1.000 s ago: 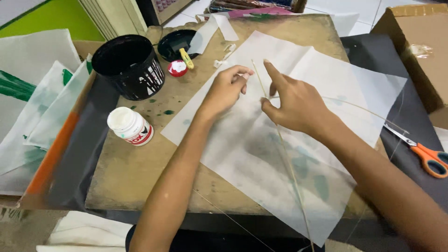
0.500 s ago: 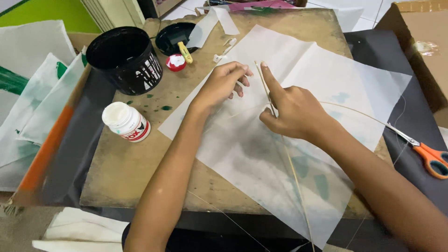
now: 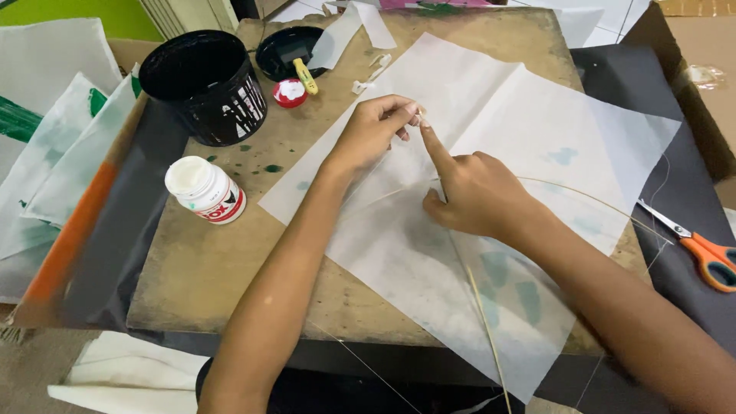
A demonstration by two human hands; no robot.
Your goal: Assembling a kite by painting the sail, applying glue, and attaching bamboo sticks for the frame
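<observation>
One black bucket point(image 3: 205, 86), one white glue bottle point(image 3: 205, 189), one pair of orange-handled scissors point(image 3: 701, 249) (right edge), perhaps two thin sticks point(image 3: 479, 307)

There's a big black bucket point(image 3: 205, 86) with white drips sitting at the back left of the worn wooden board point(image 3: 222, 268), with its black lid point(image 3: 285, 50) lying just behind it, plus a small red cap point(image 3: 290, 93) and a yellow clip-looking thing point(image 3: 305, 76) next to that. Closer in on the left stands a white glue bottle point(image 3: 204, 188) with a red label, near a few green paint spots. Orange-handled scissors point(image 3: 701, 249) lie off to the right on a dark sheet point(image 3: 690, 192), and white sheets with green patches point(image 3: 54, 138) are stacked on the far left.
</observation>
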